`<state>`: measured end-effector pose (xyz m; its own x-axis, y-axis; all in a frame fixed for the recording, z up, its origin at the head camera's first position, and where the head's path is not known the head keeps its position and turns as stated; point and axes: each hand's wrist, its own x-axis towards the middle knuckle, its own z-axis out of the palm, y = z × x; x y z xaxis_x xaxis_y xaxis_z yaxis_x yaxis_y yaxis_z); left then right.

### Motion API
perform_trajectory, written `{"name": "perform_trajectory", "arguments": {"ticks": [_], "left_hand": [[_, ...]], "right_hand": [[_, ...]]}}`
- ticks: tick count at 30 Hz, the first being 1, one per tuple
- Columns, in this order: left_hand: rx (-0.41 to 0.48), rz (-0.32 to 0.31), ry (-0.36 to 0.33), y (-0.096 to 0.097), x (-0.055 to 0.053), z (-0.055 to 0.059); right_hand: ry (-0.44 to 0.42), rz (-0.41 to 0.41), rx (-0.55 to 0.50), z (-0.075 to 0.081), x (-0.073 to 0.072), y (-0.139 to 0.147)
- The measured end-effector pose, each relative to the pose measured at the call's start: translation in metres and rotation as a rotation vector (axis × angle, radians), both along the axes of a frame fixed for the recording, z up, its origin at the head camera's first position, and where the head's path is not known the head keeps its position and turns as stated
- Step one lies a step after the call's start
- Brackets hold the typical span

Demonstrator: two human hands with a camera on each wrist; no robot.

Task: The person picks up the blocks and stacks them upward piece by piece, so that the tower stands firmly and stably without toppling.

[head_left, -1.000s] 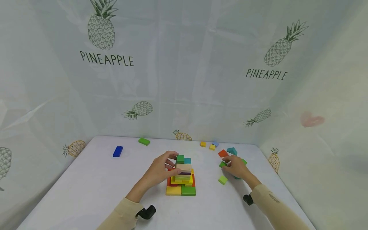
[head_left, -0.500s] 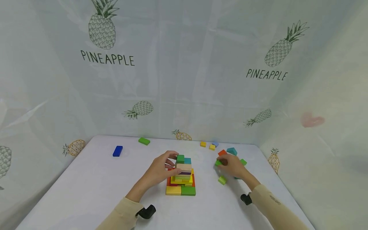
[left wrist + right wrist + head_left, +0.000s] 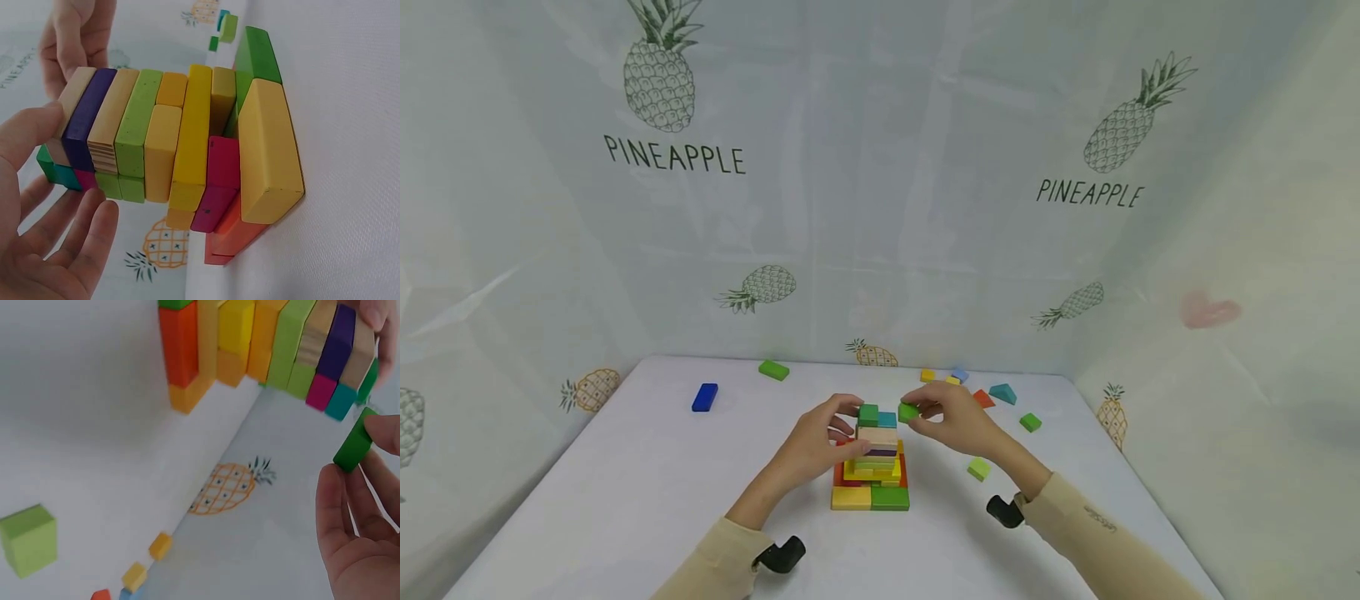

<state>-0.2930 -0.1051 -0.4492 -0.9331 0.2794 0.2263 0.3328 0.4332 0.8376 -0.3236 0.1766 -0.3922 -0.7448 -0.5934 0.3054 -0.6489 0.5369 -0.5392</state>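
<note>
A tower of coloured wooden blocks (image 3: 878,461) stands on the table on a wide base of yellow and green blocks. My left hand (image 3: 815,437) steadies its upper part, thumb on the near side and fingers round the far side. In the left wrist view the thumb (image 3: 31,131) lies against the pale wooden block (image 3: 76,112) near the top. My right hand (image 3: 958,417) pinches a small green block (image 3: 908,412) between thumb and fingertips, just right of the tower's top. A green block (image 3: 868,415) and a teal block (image 3: 887,420) sit uppermost on the tower.
Loose on the right lie a light green block (image 3: 979,469), a green block (image 3: 1030,422), an orange-red block (image 3: 983,399) and a teal block (image 3: 1003,393). A blue block (image 3: 704,397) and another green block (image 3: 773,370) lie back left. A pineapple-print curtain (image 3: 880,208) hangs behind.
My right hand has picked up the green block from among the loose blocks and carried it left to the tower's top. The left hand has stayed at the tower.
</note>
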Motion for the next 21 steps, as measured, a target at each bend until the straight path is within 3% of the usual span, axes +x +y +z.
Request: {"name": "perform_trajectory", "arguments": {"ticks": [6, 21], "left_hand": [[-0.001, -0.008, 0.008, -0.001, 0.0, 0.0], [0.012, -0.024, 0.023, -0.001, 0.0, -0.001]], "right_hand": [[-0.02, 0.022, 0.025, 0.002, 0.001, -0.019], [-0.06, 0.02, 0.002, -0.002, 0.002, -0.031]]}}
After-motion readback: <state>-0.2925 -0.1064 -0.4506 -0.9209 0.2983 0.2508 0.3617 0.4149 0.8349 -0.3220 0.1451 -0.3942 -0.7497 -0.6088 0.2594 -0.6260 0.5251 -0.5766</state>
